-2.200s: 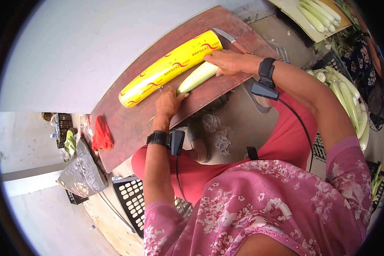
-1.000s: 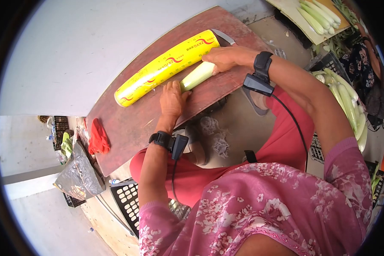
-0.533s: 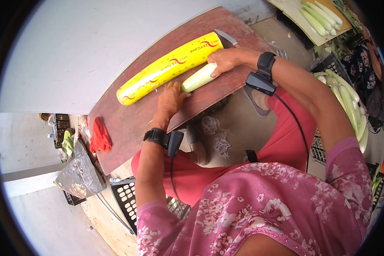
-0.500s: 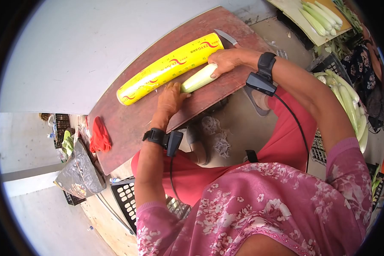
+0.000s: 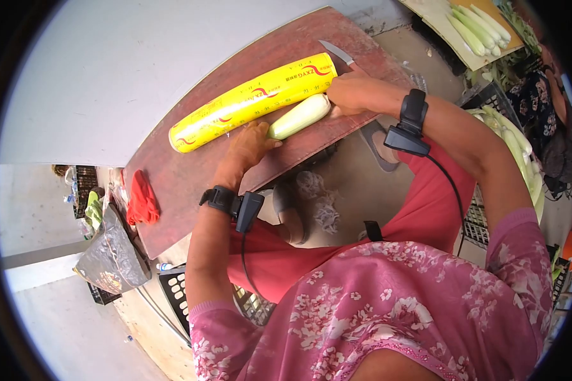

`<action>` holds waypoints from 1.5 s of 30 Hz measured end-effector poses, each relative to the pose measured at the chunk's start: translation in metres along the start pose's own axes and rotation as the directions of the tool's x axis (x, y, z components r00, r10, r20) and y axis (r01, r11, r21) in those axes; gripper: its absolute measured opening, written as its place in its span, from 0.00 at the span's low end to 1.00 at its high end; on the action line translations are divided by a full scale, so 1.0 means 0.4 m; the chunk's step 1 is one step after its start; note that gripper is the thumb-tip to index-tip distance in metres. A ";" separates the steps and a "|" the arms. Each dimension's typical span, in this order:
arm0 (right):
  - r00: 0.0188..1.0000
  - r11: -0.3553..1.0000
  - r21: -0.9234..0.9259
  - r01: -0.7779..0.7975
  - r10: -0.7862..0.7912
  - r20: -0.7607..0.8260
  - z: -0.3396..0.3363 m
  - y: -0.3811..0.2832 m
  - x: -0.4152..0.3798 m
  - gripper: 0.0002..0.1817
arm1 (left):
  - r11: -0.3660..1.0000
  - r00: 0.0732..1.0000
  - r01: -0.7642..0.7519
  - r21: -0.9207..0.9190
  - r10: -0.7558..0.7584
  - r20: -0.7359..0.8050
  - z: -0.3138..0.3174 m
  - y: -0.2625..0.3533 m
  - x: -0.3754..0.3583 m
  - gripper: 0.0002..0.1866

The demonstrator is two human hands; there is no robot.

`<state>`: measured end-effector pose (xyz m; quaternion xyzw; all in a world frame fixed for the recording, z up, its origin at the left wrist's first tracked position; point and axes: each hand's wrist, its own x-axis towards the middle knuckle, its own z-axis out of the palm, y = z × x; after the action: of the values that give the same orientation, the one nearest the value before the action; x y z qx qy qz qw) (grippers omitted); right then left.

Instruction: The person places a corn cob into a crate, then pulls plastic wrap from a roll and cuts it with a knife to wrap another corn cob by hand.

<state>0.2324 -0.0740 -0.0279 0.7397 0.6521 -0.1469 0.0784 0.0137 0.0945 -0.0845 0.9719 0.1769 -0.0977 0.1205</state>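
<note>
A pale green, long vegetable (image 5: 300, 117) lies on the reddish board (image 5: 190, 190), just below a large yellow printed roll of film (image 5: 253, 101). My left hand (image 5: 252, 143) is at the vegetable's left end, its fingers between the vegetable and the roll and its thumb below. At the other end, my right hand (image 5: 345, 94) rests beside the tip and against the roll's right end; its fingertips are partly hidden. Behind the roll's right end lies a knife, its blade (image 5: 337, 52) pointing up and left and its handle partly covered by my right hand.
A red cloth (image 5: 143, 200) lies on the board's left edge. Pale vegetables (image 5: 480, 28) lie on a yellowish board at the top right, with more (image 5: 511, 146) in a black crate at the right. Another black crate (image 5: 175, 295) stands at the lower left, near a grey bag (image 5: 114, 254).
My right hand has slid right, off the vegetable's end, which now shows fully. The view has shifted slightly. My left hand stays at the left end.
</note>
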 end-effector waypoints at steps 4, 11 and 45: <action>0.993 0.999 -0.031 0.011 -0.015 -0.119 0.002 -0.014 0.005 0.17 | 0.999 0.999 0.012 -0.035 -0.011 0.040 -0.007 0.002 0.003 0.21; 0.884 0.957 -0.191 0.219 -0.278 -0.376 0.108 -0.115 0.052 0.18 | 0.999 0.999 -0.004 -0.044 0.006 0.048 -0.011 0.003 0.005 0.20; 0.779 0.917 -0.262 0.300 -0.394 -0.488 0.132 -0.085 0.084 0.09 | 0.998 0.824 -0.020 -0.063 -0.020 -0.566 0.046 0.162 -0.018 0.21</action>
<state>0.1962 -0.0540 -0.0857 0.6082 0.7832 0.1078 -0.0710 0.0281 0.0285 -0.0875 0.9526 0.2079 0.2009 0.0949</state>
